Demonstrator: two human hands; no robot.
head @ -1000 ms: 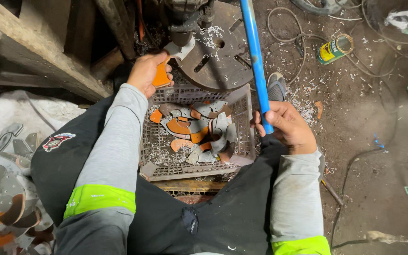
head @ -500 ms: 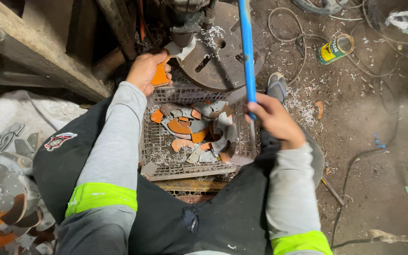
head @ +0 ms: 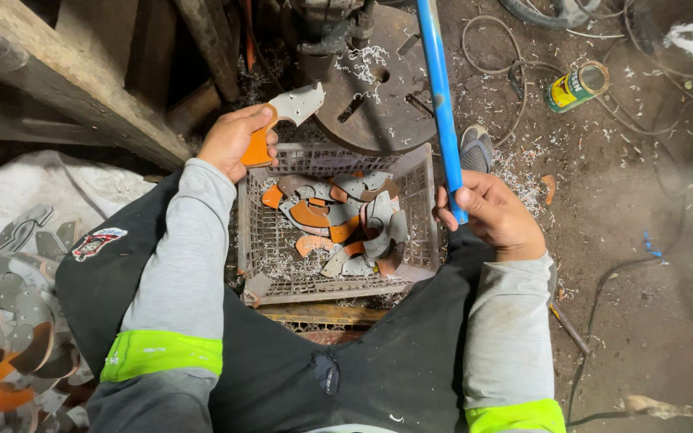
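A seated worker's left hand (head: 238,143) grips a flat grey-and-orange blade-shaped piece (head: 282,120), holding it at the edge of the round slotted machine plate (head: 378,96), just above the far rim of a grey plastic crate (head: 254,240) wedged between the knees. The right hand (head: 491,212) is closed around the lower end of a blue lever bar (head: 440,104) that rises past the plate and out of the top of the view. More of the same pieces (head: 338,220) lie heaped in the crate among metal curls, and a further pile (head: 10,321) rests on white sacking at the worker's left. A tin can (head: 575,87) lies on its side on the swarf-strewn floor (head: 643,200), beside loose cables. Bare fingers sit close to the plate and the tooling above it; if the bar is pulled while the piece is only hand-held, it could likely slip or spin and cut the hand, and the shavings add a further risk to skin. Compared with half a second ago, the right hand has slid lower down the bar and drawn toward the knee, while the left hand still holds its piece at the same spot.
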